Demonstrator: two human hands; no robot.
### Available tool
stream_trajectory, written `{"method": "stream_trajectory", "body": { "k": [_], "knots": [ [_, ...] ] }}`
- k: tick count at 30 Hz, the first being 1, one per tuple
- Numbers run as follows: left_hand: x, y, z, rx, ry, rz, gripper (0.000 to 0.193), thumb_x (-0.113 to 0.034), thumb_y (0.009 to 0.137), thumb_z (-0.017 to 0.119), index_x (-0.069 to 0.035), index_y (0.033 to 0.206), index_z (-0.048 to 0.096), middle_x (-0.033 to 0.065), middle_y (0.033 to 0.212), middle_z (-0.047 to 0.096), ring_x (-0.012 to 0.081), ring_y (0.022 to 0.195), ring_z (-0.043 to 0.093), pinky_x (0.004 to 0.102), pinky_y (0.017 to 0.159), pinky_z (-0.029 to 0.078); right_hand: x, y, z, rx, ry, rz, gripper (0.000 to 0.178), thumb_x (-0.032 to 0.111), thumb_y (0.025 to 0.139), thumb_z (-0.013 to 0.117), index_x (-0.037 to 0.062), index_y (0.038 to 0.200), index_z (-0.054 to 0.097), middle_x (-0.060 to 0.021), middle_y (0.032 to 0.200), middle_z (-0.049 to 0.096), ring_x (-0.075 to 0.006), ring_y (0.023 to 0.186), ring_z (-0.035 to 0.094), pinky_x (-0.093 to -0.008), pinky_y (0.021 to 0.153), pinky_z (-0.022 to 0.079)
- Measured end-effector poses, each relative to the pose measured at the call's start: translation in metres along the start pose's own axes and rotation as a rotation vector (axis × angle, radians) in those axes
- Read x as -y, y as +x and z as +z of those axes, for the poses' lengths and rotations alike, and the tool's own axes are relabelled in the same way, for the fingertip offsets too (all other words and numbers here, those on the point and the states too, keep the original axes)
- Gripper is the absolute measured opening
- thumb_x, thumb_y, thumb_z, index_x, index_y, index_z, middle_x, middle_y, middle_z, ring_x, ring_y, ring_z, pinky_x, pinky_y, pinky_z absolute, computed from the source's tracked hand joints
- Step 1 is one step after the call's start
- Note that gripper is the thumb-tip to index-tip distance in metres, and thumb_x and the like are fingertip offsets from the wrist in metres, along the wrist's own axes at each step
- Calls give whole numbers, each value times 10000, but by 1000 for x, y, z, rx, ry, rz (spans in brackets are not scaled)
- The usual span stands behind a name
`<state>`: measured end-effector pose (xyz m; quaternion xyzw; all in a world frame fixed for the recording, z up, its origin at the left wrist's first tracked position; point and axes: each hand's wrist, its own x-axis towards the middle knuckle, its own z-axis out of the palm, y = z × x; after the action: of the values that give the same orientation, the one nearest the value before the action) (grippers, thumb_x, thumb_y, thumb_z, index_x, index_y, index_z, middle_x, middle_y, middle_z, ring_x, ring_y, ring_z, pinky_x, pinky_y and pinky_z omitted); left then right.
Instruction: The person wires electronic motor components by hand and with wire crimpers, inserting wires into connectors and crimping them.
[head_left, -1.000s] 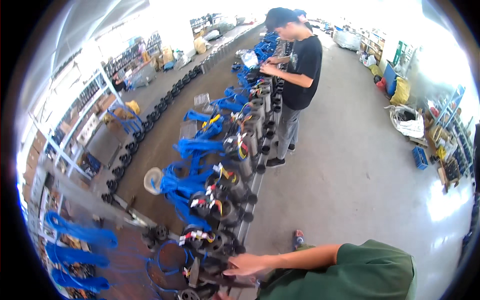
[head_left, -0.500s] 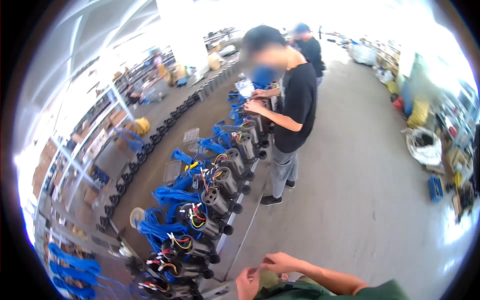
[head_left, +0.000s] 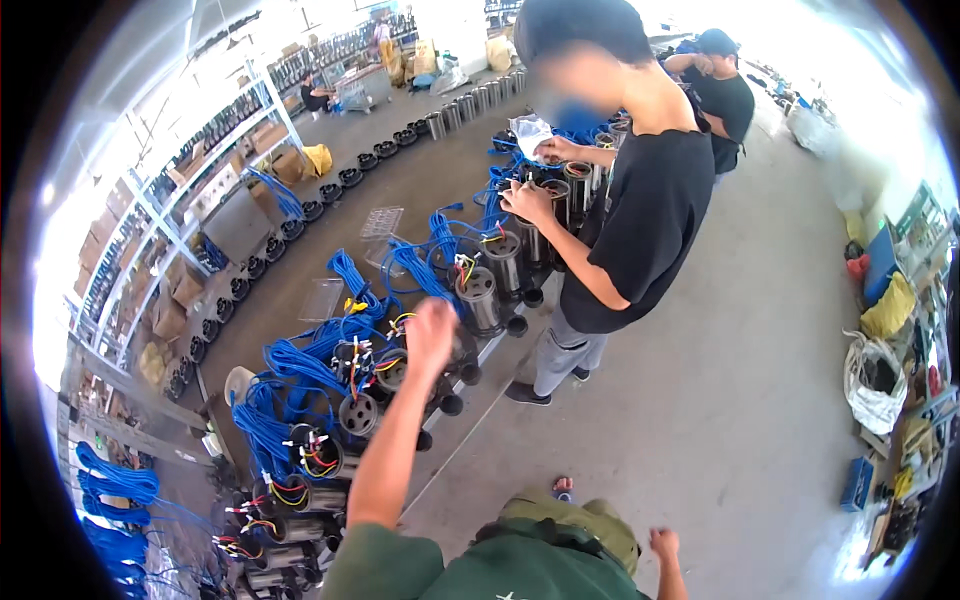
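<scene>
My left hand (head_left: 432, 335) reaches out over the row of metal motor cylinders, its fingers curled and slightly blurred. It hides part of the cylinder under it, and whatever it may grip is hidden too. Beside it rises a steel cylinder (head_left: 480, 298) with round holes in its top and coloured wires. Just left of my hand, yellow and red wires come out of another cylinder (head_left: 391, 370). Bundles of blue cable (head_left: 305, 362) lie along the row. Low at my right side hangs my right hand (head_left: 664, 544), fingers curled in, with nothing visible in it.
A co-worker in a black shirt (head_left: 650, 215) stands at the bench's right edge, both hands at a cylinder farther along. Another person (head_left: 722, 100) is behind. Clear plastic trays (head_left: 320, 299) and black round parts (head_left: 293, 229) lie on the bench. A white sack (head_left: 873, 385) stands far right.
My hands, close together before, have separated: the left has stretched forward over the cylinders and the right has dropped to my side. The view has shifted, and the co-worker appears nearer.
</scene>
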<state>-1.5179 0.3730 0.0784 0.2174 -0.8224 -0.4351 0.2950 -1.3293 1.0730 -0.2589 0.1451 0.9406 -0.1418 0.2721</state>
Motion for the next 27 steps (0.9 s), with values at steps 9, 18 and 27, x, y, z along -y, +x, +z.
{"method": "stream_trajectory", "body": {
  "k": [9, 18, 27],
  "knots": [
    [196, 245, 68, 250, 205, -711, 398, -349, 895, 721, -18, 1115, 734, 138, 994, 756, 317, 843, 730, 548, 777, 596, -22, 12, -86, 451, -65, 364, 391, 428, 946, 653, 57, 1021, 752, -206, 933, 769, -400, 826, 742, -525, 766, 583],
    [176, 231, 37, 493, -296, -879, 431, -64, 973, 556, -141, 1394, 606, 93, 1057, 726, 266, 908, 740, 608, 766, 631, 394, 98, -202, -47, 132, -689, 249, 252, 961, 710, 8, 1008, 695, -200, 893, 743, -377, 761, 721, -494, 676, 557],
    [74, 171, -2, -26, -1172, -566, 621, 156, 839, 555, -17, 1436, 547, 145, 1199, 711, 266, 978, 739, 366, 764, 623, 748, -12, -274, 124, 592, -1319, 260, 195, 971, 749, 21, 1116, 622, -112, 912, 670, -260, 763, 675, -374, 697, 541]
  ]
}}
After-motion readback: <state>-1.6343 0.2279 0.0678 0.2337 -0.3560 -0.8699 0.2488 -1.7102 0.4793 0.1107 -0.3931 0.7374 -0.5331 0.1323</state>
